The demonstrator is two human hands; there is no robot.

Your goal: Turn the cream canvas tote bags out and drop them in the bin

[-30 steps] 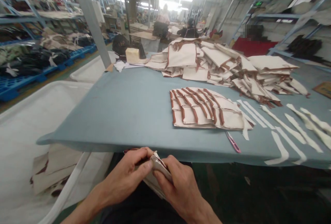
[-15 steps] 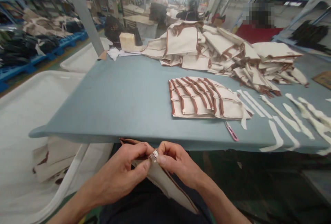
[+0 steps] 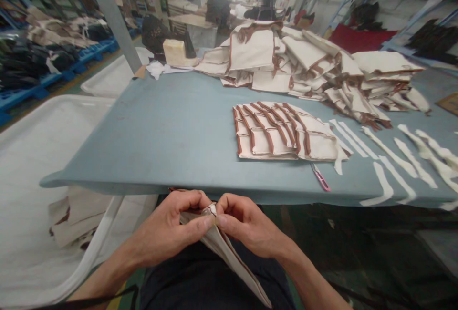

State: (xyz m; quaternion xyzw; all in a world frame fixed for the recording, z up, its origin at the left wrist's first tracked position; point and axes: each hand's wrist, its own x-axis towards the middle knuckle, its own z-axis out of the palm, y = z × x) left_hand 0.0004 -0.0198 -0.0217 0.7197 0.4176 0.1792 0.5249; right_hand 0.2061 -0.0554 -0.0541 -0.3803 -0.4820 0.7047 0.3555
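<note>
Between my hands, just below the table's front edge, hangs a beige fabric piece [image 3: 229, 255] with dark brown edging. My left hand [image 3: 179, 222] pinches it from the left, thumb and fingers pressed together near a small whitish folded bit at its top. Close against it, my right hand [image 3: 246, 224] pinches the same spot from the right. The cloth's long side slants down over my dark-clothed lap. My fingers partly cover the pinched part. Beyond my hands, a fanned stack of beige fabric pieces [image 3: 265, 131] with brown binding lies on the blue-grey table [image 3: 171, 133].
A pink-handled cutting tool [image 3: 321, 178] lies near the front edge. White strips [image 3: 382, 183] are spread at the right. A big heap of beige pieces [image 3: 252, 52] stands behind, beside a yellowish block [image 3: 174, 52]. White bins [image 3: 46, 114] stand left. People are in the background.
Both hands have drawn slightly closer around the pinched spot. The cloth's hanging end has swung lower and shows narrower. My view has shifted slightly.
</note>
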